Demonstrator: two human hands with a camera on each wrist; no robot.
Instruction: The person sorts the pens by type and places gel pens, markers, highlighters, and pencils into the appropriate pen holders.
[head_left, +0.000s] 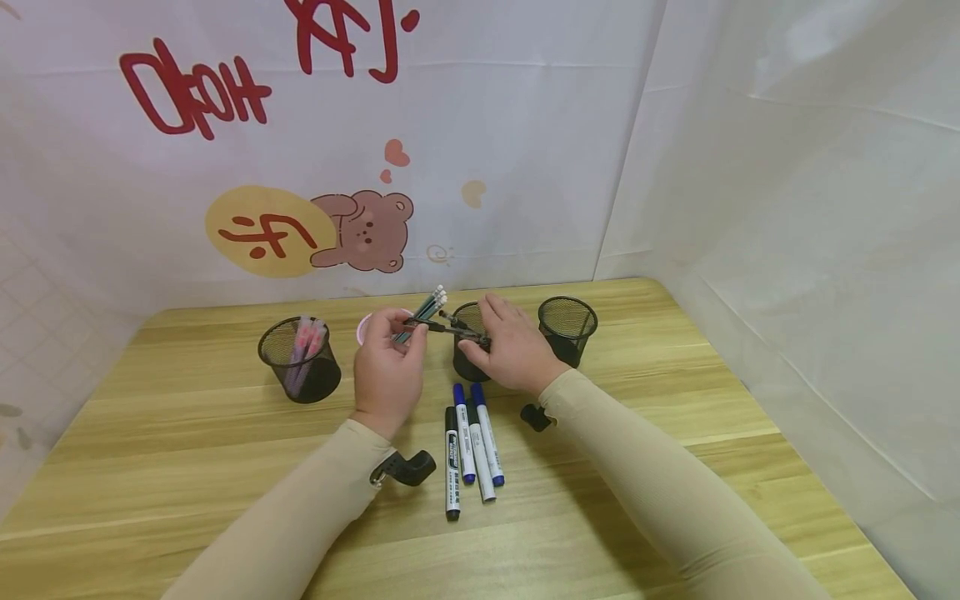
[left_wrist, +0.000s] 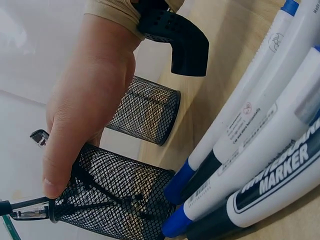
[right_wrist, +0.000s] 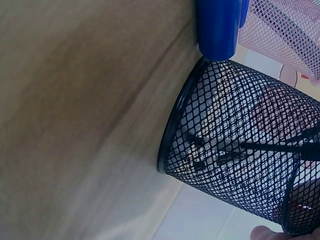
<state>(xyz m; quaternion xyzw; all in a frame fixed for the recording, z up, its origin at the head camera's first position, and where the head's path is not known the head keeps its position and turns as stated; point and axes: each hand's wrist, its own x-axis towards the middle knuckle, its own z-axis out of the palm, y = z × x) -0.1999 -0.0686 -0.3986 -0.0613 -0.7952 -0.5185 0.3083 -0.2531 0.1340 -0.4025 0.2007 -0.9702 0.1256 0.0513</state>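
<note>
Thumb and fingers of my left hand pinch a black pen, which lies across the rim of the middle black mesh cup. My right hand curls over that cup's rim; the left wrist view shows this right hand with its thumb against the rim of the cup. Slim dark pens show through the mesh in the right wrist view. The right fingertips are partly hidden behind the cup.
A black mesh cup with pink-topped pens stands at the left, another at the right. Green pencils rise from a pink cup behind my left hand. Several markers lie in front of the middle cup.
</note>
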